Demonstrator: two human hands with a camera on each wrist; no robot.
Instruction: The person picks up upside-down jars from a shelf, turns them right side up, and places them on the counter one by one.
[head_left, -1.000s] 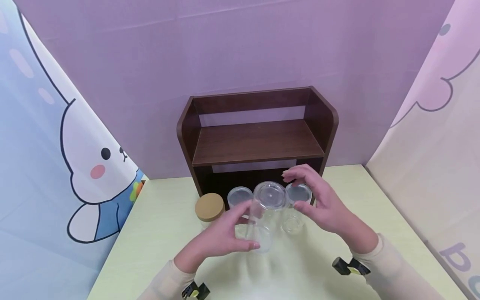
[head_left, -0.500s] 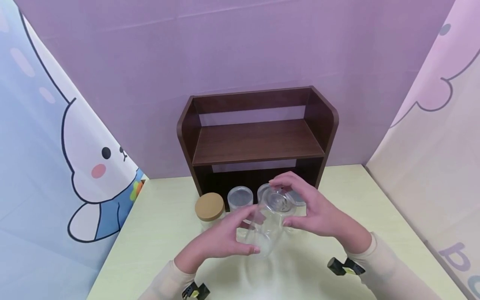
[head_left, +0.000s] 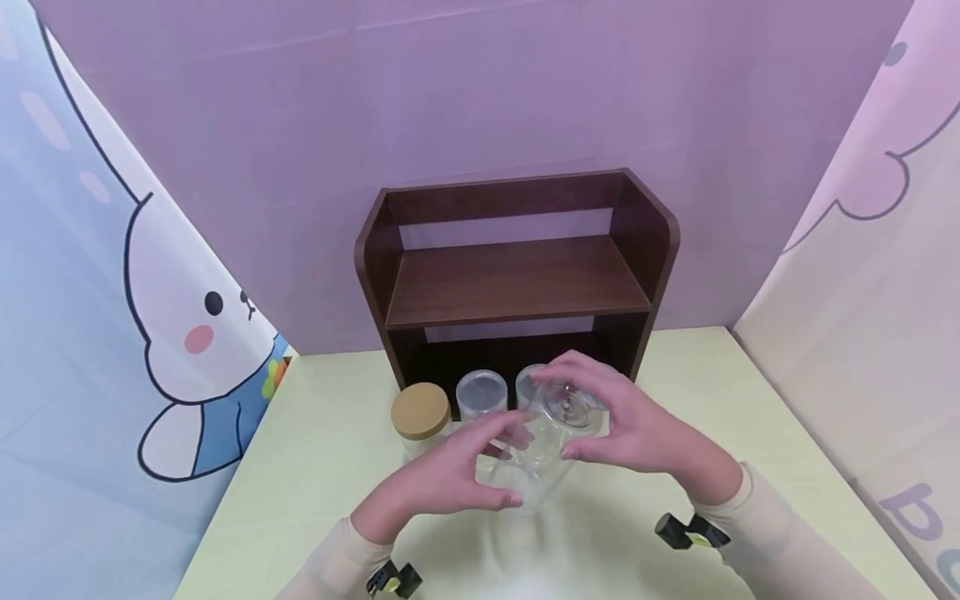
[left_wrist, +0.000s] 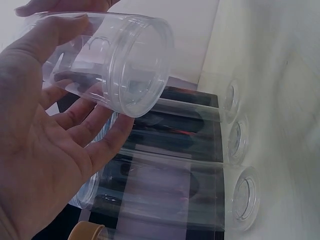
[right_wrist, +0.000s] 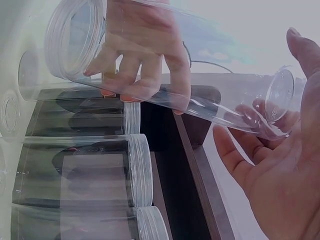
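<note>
A clear plastic jar (head_left: pixel 536 454) is held tilted above the table between both hands. My left hand (head_left: pixel 450 479) grips its lower part, fingers under the wall and thumb across it; in the left wrist view the jar (left_wrist: pixel 107 60) lies on those fingers (left_wrist: pixel 85 150). My right hand (head_left: pixel 633 429) grips the upper end, fingers curled over the round end face (head_left: pixel 570 406). In the right wrist view the jar (right_wrist: pixel 200 90) runs across the frame, with the right palm (right_wrist: pixel 280 175) by its narrow end.
A dark brown two-level shelf (head_left: pixel 517 283) stands at the back of the pale green table (head_left: pixel 315 467). In front of it are a jar with a wooden lid (head_left: pixel 420 412) and clear lidded jars (head_left: pixel 481 393). Patterned cloth walls close in both sides.
My right hand, apart from the jar a second ago, has closed over its upper end. The jar has tipped further to the right. The left hand has kept its hold.
</note>
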